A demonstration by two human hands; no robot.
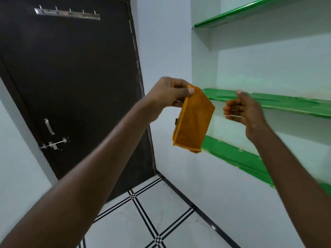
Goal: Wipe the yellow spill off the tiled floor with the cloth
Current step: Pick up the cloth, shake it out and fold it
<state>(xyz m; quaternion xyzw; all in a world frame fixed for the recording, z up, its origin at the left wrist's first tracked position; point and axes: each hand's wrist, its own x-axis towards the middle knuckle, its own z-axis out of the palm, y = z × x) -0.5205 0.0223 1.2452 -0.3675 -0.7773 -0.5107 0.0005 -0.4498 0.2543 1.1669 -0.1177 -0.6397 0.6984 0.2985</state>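
Observation:
A folded orange-yellow cloth (pixel 193 120) hangs in the air at chest height, in front of the green shelves. My left hand (pixel 170 93) pinches its top corner between thumb and fingers. My right hand (pixel 241 109) is a little to the right of the cloth, apart from it, blurred, with its fingers loosely curled and nothing in it. The white tiled floor (pixel 161 212) with black line patterns shows below between my arms. No yellow spill is visible on the part of the floor in view.
A dark brown door (pixel 71 86) with a metal latch and a hook rail stands at the left. Green-topped wall shelves (pixel 268 102) fill the recess at the right. A black skirting strip runs along the wall base.

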